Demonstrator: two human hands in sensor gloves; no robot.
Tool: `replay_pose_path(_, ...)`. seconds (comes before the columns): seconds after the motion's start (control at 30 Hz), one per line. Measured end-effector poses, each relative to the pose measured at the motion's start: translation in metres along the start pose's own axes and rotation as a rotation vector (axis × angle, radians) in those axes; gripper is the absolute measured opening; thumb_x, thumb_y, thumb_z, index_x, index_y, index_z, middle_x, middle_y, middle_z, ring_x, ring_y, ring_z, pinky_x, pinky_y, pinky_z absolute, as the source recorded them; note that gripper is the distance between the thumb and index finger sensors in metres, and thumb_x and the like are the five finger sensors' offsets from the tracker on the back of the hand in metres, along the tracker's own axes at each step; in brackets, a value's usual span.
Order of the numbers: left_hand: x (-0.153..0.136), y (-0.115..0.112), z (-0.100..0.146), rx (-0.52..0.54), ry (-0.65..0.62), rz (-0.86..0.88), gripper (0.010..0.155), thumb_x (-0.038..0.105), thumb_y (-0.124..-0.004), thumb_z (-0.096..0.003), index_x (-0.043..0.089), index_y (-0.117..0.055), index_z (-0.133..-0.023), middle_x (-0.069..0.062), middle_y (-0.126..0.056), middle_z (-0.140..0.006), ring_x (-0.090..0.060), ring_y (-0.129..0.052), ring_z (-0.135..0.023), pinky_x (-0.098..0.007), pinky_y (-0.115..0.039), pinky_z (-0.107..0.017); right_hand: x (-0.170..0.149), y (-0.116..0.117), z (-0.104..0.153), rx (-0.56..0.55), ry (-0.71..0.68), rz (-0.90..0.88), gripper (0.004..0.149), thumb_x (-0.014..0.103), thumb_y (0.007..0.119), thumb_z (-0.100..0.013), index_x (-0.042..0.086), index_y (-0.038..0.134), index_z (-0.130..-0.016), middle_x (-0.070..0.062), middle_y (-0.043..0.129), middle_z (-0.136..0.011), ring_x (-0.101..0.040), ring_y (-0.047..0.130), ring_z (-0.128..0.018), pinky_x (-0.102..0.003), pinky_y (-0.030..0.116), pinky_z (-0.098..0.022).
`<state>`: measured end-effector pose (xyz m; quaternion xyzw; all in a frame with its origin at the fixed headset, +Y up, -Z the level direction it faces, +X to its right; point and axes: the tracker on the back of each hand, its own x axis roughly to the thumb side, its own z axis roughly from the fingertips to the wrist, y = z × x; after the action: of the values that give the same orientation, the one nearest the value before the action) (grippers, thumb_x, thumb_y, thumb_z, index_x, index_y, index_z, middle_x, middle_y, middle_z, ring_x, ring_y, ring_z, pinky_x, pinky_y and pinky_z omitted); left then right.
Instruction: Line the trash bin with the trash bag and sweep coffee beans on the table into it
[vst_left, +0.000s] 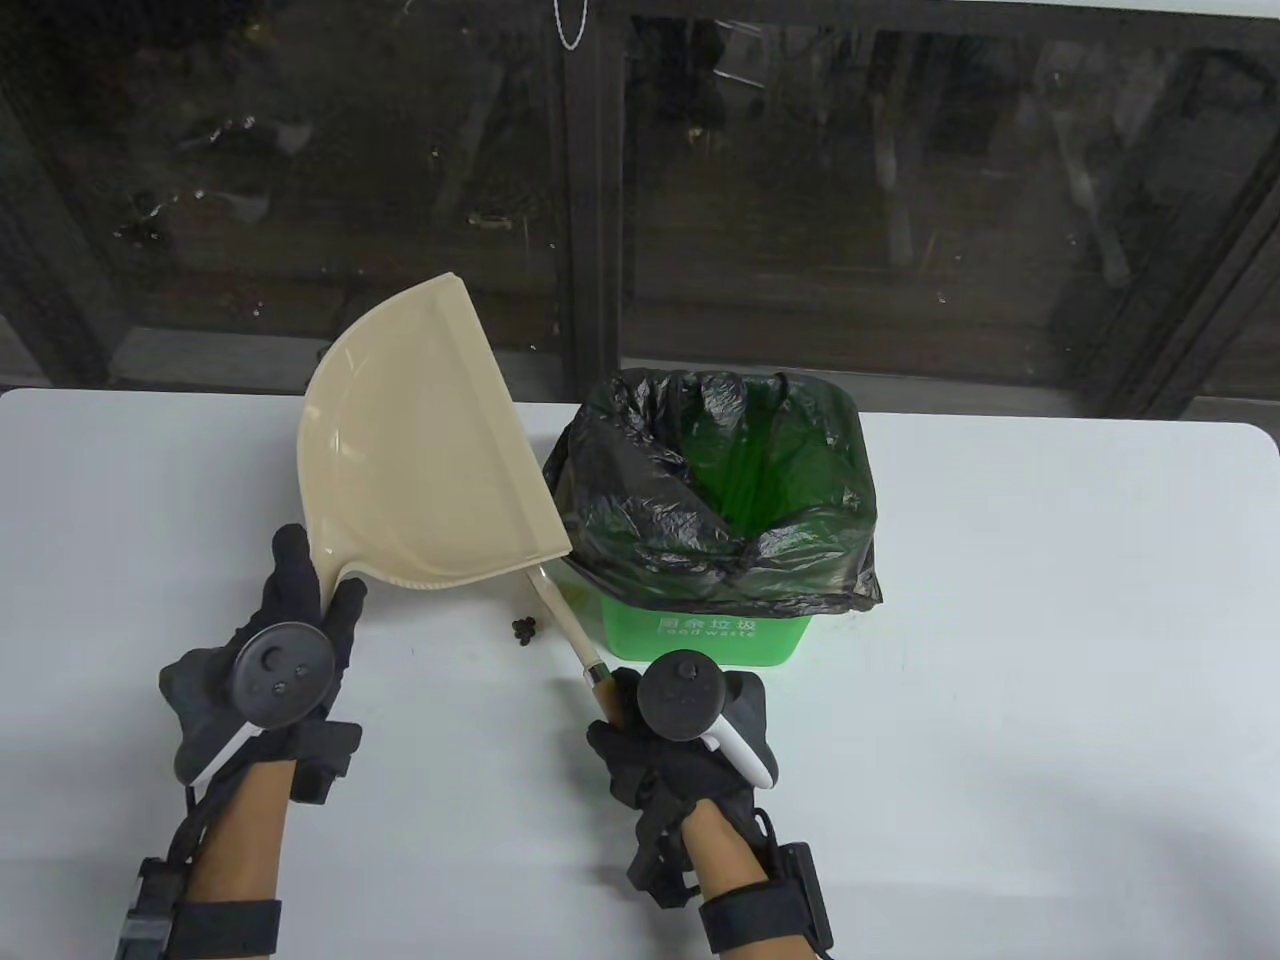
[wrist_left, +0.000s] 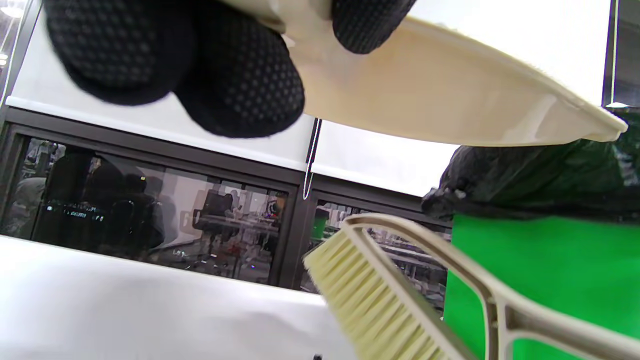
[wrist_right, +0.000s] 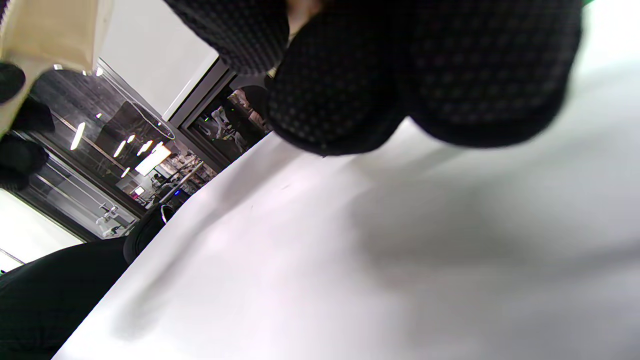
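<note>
Near the table's (vst_left: 1050, 620) far edge, a little right of middle, stands the green bin (vst_left: 705, 640), lined with the black bag (vst_left: 640, 500); bag rim folded over all four sides, loose and crumpled, green showing through inside. Small cluster of beans (vst_left: 523, 629) on the table just off the bin's front left corner, toward the near edge. Beans lie between the two hands, nearer the right one.

Dustpan (vst_left: 420, 440), cream plastic, raised off the table and tipped, its straight lip just beside the bag's left rim; whether lip touches bag cannot be told. Left hand (vst_left: 290, 640) grips the dustpan by its handle end: fingers curled round it in the left wrist view, thumb (wrist_left: 370, 22) on the other side. Pan sits above and beyond the beans, partly screening the bin's left side in the table view.

Brush (vst_left: 570, 630): slim cream handle with a brown grip end, running from the right hand (vst_left: 680, 740) up under the pan's corner. Right hand's fingers curled about the grip end. Left wrist view shows the bristle head (wrist_left: 370, 305) low near the table, in front of the bin wall. Head is hidden under the pan in the table view.

Dark window behind the far edge.
</note>
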<state>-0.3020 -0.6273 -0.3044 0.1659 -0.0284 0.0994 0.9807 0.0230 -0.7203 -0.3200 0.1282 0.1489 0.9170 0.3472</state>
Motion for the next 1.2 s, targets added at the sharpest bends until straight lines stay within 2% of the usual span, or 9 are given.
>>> replay_pose_path(0.3, -0.034, -0.031, 0.024, -0.049, 0.070, 0.052, 0.068, 0.031, -0.058, -0.0734, -0.016, -0.031, -0.115, -0.022, -0.076, -0.094, -0.028, -0.100, -0.046, -0.048, -0.084, -0.039, -0.001, 0.000, 0.001, -0.002, 0.008, 0.000, 0.065, 0.031, 0.071, -0.054, -0.004, 0.040, -0.100, -0.012, 0.083, -0.071, -0.008, 0.097, -0.032, -0.033, 0.090, -0.019)
replay_pose_path(0.5, -0.050, -0.048, 0.029, -0.079, 0.116, 0.102, 0.068, 0.031, -0.059, -0.0733, -0.016, -0.032, -0.115, -0.023, -0.076, -0.093, -0.029, -0.100, -0.046, -0.048, -0.084, -0.039, 0.000, 0.001, 0.002, -0.004, 0.011, 0.019, 0.065, 0.031, 0.071, -0.054, -0.004, 0.041, -0.100, -0.012, 0.083, -0.071, -0.008, 0.097, -0.032, -0.033, 0.090, -0.019)
replay_pose_path(0.63, -0.054, -0.051, 0.034, -0.089, 0.122, 0.084, 0.068, 0.031, -0.059, -0.0732, -0.015, -0.032, -0.115, -0.023, -0.076, -0.094, -0.029, -0.100, -0.046, -0.048, -0.084, -0.039, -0.002, -0.001, 0.004, -0.039, 0.012, 0.008, 0.065, 0.031, 0.071, -0.053, -0.004, 0.041, -0.100, -0.012, 0.083, -0.071, -0.008, 0.097, -0.032, -0.033, 0.090, -0.018)
replay_pose_path(0.9, -0.058, -0.064, 0.037, -0.193, 0.127, -0.021, 0.068, 0.031, -0.060, -0.0728, -0.016, -0.033, -0.115, -0.023, -0.077, -0.093, -0.030, -0.100, -0.046, -0.048, -0.084, -0.039, -0.001, -0.009, 0.009, -0.104, -0.004, -0.005, 0.065, 0.031, 0.071, -0.053, -0.004, 0.041, -0.099, -0.011, 0.084, -0.071, -0.008, 0.097, -0.031, -0.033, 0.090, -0.018)
replay_pose_path(1.2, -0.057, -0.081, 0.037, -0.318, 0.117, -0.114, 0.068, 0.031, -0.061, -0.0728, -0.016, -0.034, -0.115, -0.024, -0.077, -0.093, -0.030, -0.101, -0.046, -0.049, -0.084, -0.039, 0.008, -0.011, 0.012, -0.134, -0.028, 0.093, 0.065, 0.031, 0.071, -0.053, -0.005, 0.042, -0.099, -0.012, 0.084, -0.071, -0.008, 0.097, -0.031, -0.033, 0.090, -0.018)
